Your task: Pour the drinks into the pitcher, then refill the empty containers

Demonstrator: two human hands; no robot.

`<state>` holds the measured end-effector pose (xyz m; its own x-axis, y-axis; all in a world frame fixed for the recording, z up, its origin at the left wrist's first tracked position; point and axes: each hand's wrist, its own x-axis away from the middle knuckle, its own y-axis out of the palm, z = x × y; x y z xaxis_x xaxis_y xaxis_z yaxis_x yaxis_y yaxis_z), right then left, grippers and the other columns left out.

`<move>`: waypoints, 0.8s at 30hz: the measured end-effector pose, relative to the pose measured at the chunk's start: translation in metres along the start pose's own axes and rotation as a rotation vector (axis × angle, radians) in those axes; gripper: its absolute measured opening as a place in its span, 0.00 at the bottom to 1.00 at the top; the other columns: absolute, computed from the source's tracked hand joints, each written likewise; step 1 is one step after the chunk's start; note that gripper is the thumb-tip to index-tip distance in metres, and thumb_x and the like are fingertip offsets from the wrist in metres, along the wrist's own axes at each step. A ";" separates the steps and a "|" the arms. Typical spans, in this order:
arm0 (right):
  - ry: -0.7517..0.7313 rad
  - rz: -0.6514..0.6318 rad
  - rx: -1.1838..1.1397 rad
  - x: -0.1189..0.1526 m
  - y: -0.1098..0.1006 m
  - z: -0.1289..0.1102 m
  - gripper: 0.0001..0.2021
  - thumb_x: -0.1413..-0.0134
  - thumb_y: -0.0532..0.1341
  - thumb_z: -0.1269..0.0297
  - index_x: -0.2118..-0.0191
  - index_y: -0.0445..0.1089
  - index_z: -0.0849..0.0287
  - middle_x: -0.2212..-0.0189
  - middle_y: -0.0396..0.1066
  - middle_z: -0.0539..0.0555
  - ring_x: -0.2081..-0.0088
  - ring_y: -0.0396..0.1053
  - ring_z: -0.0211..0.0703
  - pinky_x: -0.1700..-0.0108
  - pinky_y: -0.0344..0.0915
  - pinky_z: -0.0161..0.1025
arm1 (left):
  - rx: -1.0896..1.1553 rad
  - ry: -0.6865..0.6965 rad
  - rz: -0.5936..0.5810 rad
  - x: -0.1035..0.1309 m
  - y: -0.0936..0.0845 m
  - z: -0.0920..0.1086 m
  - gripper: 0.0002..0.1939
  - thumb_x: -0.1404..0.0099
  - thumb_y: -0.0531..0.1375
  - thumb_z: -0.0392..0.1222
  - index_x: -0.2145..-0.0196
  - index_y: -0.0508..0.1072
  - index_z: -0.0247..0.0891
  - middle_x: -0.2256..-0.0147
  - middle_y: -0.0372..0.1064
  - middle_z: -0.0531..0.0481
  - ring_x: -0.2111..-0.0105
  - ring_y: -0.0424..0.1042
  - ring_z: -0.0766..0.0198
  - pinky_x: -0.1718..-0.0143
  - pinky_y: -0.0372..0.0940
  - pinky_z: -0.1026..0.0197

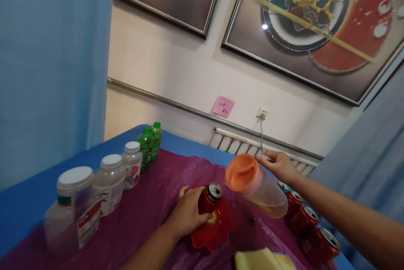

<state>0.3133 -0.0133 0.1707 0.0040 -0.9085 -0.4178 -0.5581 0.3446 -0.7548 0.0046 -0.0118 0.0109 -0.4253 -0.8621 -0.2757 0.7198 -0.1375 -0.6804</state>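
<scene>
My left hand is wrapped round an opened red drink can, which it holds at a red dish with a wavy rim. Whether the can rests on the dish or is just above it, I cannot tell. To the right, my right hand grips the handle of a clear plastic pitcher. The pitcher tilts to the left, its orange lid facing the can. A little yellowish liquid shows near its bottom. The lid and the can are apart, and no stream of liquid is visible.
Clear jars with white lids and green-capped bottles stand in a row on the left. Several red cans line the right edge. A yellow cloth lies in front on the purple plastic sheet. Behind is a radiator.
</scene>
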 end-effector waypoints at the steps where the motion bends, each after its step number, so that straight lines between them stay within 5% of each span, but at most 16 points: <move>1: 0.003 0.000 -0.007 0.000 0.000 0.000 0.29 0.46 0.60 0.38 0.80 0.45 0.52 0.79 0.40 0.44 0.76 0.41 0.35 0.75 0.40 0.37 | 0.001 0.003 0.000 0.000 0.000 0.000 0.35 0.48 0.69 0.42 0.42 0.68 0.41 0.43 0.73 0.40 0.41 0.68 0.44 0.32 0.41 0.37; 24: -0.001 0.004 -0.007 0.001 -0.002 -0.004 0.29 0.47 0.60 0.38 0.80 0.45 0.52 0.80 0.40 0.43 0.77 0.42 0.34 0.76 0.40 0.36 | -0.015 -0.018 -0.007 0.000 0.000 0.001 0.37 0.49 0.69 0.42 0.41 0.68 0.40 0.42 0.72 0.38 0.40 0.68 0.42 0.32 0.41 0.36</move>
<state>0.3110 -0.0160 0.1739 0.0022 -0.9069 -0.4214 -0.5637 0.3470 -0.7496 0.0046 -0.0120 0.0115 -0.4202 -0.8698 -0.2586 0.7084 -0.1364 -0.6925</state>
